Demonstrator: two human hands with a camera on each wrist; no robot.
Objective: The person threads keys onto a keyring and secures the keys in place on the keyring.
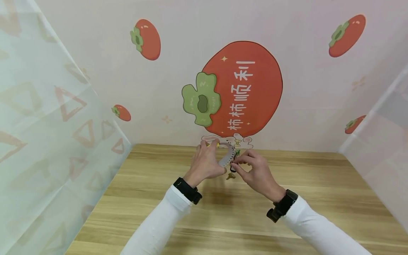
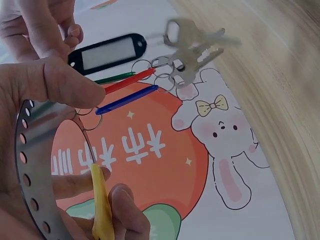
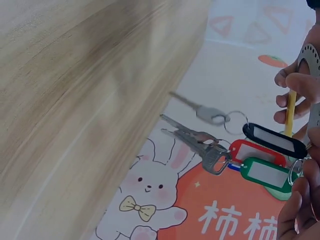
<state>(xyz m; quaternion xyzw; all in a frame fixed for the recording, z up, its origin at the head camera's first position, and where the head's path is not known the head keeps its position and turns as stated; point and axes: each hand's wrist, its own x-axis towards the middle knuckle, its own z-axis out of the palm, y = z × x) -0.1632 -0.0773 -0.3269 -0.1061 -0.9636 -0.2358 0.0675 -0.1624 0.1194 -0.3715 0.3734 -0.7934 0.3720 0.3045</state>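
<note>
My left hand (image 1: pixel 205 161) grips a flat metal key ring (image 1: pixel 227 160) with a row of holes along its edge and a yellow bar (image 2: pixel 101 210) across its opening. My right hand (image 1: pixel 256 171) is beside it, thumb and fingertips pinching the ring end of a black key tag (image 3: pixel 275 140). A red key tag (image 3: pixel 257 150), a green key tag (image 3: pixel 267 175) and a blue key tag (image 2: pixel 127 99) hang close by the fingers. Metal keys (image 3: pixel 215 155) dangle from small split rings on the tags. The right fingertips partly hide the joint at the metal ring.
Below the hands lies a wood-grain table (image 1: pixel 223 219). A pale wall (image 1: pixel 178 85) with printed red persimmons and a rabbit rises at its back edge. Patterned white panels stand to the left (image 1: pixel 47 141) and right (image 1: pixel 382 148).
</note>
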